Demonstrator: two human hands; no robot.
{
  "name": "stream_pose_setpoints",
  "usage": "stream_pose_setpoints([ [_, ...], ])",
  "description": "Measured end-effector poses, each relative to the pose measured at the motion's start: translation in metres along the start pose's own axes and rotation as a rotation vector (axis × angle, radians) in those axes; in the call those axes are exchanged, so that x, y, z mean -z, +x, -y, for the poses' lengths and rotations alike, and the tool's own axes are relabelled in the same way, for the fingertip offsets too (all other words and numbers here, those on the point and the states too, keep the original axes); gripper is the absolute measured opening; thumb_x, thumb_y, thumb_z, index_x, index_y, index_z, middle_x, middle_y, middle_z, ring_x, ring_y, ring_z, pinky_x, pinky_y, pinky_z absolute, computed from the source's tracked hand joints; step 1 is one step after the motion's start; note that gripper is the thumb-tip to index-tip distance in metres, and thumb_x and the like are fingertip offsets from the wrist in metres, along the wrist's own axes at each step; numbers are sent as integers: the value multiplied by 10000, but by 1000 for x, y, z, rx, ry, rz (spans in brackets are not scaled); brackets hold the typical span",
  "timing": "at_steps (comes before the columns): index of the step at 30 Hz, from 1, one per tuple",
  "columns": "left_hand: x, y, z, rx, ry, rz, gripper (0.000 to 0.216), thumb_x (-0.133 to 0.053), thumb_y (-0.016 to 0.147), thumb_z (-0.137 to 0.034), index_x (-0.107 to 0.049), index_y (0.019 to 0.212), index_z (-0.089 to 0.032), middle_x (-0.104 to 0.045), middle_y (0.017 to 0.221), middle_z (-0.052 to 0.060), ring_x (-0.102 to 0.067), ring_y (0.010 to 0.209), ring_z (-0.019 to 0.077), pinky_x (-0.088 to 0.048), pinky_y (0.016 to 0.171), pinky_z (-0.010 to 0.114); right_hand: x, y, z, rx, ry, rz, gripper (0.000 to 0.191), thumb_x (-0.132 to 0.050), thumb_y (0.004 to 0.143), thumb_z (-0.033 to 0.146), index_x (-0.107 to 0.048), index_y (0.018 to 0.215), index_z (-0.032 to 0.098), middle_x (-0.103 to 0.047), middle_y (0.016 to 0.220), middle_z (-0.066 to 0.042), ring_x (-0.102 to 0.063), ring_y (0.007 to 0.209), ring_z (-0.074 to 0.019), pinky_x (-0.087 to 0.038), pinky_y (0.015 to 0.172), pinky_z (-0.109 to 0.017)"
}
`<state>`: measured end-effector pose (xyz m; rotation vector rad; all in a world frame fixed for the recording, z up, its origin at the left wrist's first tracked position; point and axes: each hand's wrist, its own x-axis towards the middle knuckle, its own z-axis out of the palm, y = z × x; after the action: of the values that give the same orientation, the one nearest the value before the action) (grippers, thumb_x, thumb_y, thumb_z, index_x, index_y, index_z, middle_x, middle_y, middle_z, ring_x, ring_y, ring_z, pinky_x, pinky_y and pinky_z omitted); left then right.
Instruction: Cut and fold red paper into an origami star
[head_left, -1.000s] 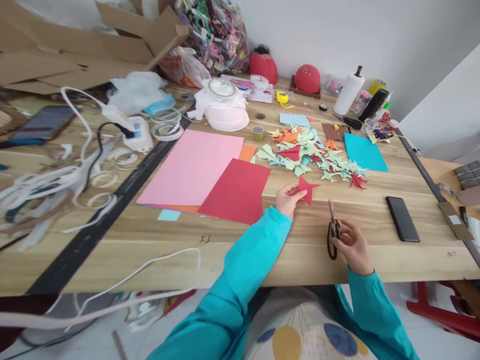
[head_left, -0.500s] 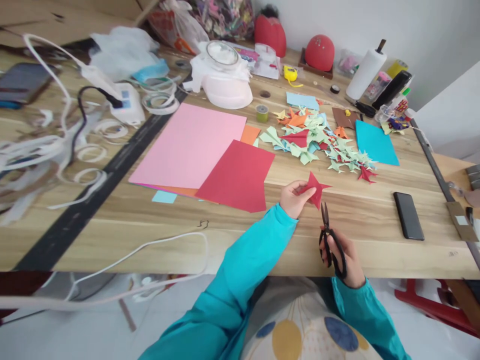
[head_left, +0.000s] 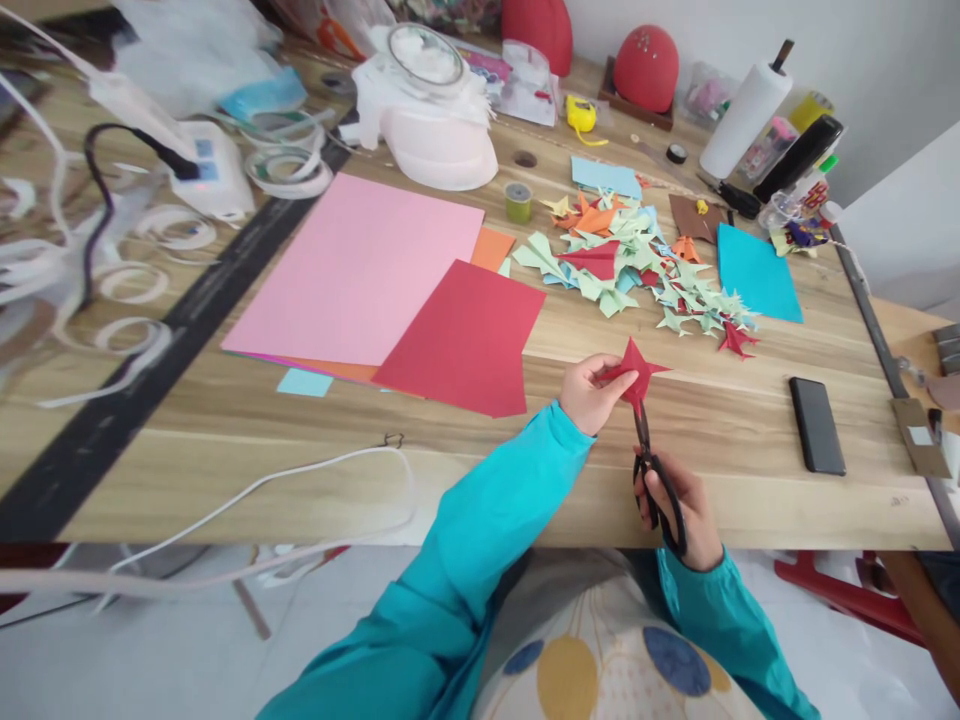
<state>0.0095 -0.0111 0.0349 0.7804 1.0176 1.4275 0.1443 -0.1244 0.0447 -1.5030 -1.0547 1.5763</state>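
Pinched between the thumb and fingers of my left hand is a red folded paper star, held above the table's front part. My right hand grips black-handled scissors with the blades pointing up at the star. The blade tips meet the star's lower point, and the blades look nearly closed. Behind the hands lies a heap of folded paper stars in pale green, orange, red and blue. A red paper sheet with a notched corner lies left of my left hand, overlapping a large pink sheet.
A black phone lies to the right. Beyond it are a blue paper sheet and a white roll. A yellow tape measure and a red pincushion stand at the back. Cables and a power strip crowd the left.
The scissors have come up to the red star's lower point and their blades have closed together. The star has turned slightly to face the camera. The view has shifted a little.
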Motion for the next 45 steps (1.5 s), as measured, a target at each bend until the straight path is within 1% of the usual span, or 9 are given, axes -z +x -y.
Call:
stream_pose_setpoints([
  [7, 1, 1, 2, -5, 57, 9, 194, -726, 553, -254, -635, 679, -139, -669, 658, 18, -607, 600, 138, -498, 575, 258, -2, 2, 1, 18, -10, -35, 430, -595, 738, 424, -566, 1080, 163, -501, 616, 10, -434, 396, -57, -347, 328, -177],
  [12, 2, 1, 3, -23, 76, 18, 186, -716, 569, -255, -636, 691, -140, -676, 678, 25, -615, 625, 140, -504, 604, 261, -2, 5, 3, 18, -5, -32, 431, -599, 736, 421, -568, 1076, 158, -493, 609, 17, -429, 392, -51, -340, 322, -170],
  [21, 2, 1, 3, -63, 130, 4, 173, -705, 583, -243, -628, 688, -131, -669, 671, 28, -607, 623, 133, -489, 598, 247, -4, 5, 5, 25, -2, -40, 453, -599, 730, 433, -567, 1073, 138, -480, 585, 24, -415, 380, -48, -331, 306, -164],
  [30, 1, 0, 1, -56, 139, 11, 156, -698, 582, -232, -622, 677, -134, -668, 664, 27, -604, 610, 132, -483, 588, 245, -2, 4, 5, 18, -5, -44, 450, -603, 726, 432, -568, 1070, 144, -484, 587, 23, -418, 383, -52, -348, 304, -169],
  [35, 1, 0, 0, -49, 135, 10, 147, -694, 581, -226, -618, 666, -134, -662, 651, 23, -599, 604, 129, -477, 576, 241, -2, 4, 4, 19, -7, -38, 442, -593, 734, 435, -567, 1070, 148, -474, 579, 28, -413, 371, -49, -337, 301, -166],
  [45, 0, 0, 0, -25, 124, -2, 151, -693, 574, -229, -617, 662, -132, -657, 644, 21, -587, 591, 126, -473, 566, 244, -2, 3, 6, 8, -76, -58, 467, -587, 733, 451, -562, 1077, 136, -440, 550, 39, -386, 366, -42, -338, 289, -154],
])
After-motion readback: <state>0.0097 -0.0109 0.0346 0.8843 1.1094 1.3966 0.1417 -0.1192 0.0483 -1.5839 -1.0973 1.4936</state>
